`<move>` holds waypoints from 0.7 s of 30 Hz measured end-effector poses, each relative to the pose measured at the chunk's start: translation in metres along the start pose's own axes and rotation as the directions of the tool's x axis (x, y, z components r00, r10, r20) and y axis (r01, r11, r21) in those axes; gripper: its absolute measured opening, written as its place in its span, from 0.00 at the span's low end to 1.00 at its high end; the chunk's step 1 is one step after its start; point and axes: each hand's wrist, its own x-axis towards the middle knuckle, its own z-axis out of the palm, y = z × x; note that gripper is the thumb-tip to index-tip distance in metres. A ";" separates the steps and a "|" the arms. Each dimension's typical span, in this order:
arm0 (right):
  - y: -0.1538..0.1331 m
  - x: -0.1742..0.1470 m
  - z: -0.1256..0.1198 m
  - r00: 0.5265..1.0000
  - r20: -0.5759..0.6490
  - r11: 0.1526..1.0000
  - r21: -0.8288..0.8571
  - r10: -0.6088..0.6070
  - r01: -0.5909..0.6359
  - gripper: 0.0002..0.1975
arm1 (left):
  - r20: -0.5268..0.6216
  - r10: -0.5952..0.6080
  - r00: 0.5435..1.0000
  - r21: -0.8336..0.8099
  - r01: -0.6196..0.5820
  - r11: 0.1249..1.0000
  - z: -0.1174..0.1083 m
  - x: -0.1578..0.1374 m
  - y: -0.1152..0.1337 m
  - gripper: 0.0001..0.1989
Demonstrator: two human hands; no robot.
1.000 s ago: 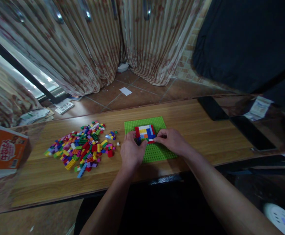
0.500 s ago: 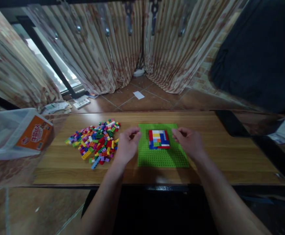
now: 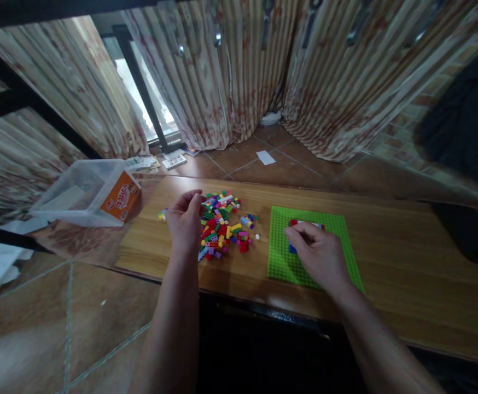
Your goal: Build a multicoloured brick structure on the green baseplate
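My left hand (image 3: 185, 221) is over the left part of a pile of colourful toy bricks (image 3: 221, 224). Its thumb and forefinger come together in a pinch, and whatever may be between them is too small to make out. A green studded baseplate (image 3: 282, 265) lies to the right of the pile. On it sits a low, flat block of joined bricks (image 3: 292, 248), mostly covered by my right hand (image 3: 321, 253). That hand's fingers are curled closed over the block, and I cannot tell what they hold, if anything.
A clear plastic box (image 3: 73, 205) with an orange label stands at the table's left end. A few loose bricks (image 3: 248, 221) lie between pile and baseplate. A dark flat object (image 3: 464, 230) is at the right. Curtains (image 3: 231, 82) hang behind the wooden table (image 3: 398, 262).
The view has swung left. My left hand has moved from beside the baseplate to the brick pile. My right hand has moved from the baseplate's right edge onto the brick block.
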 end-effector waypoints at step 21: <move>-0.054 -0.036 0.116 0.833 0.301 0.882 0.064 -0.464 0.467 0.08 | -0.184 -0.072 0.980 -0.182 0.038 0.983 -0.051 0.020 0.010 0.06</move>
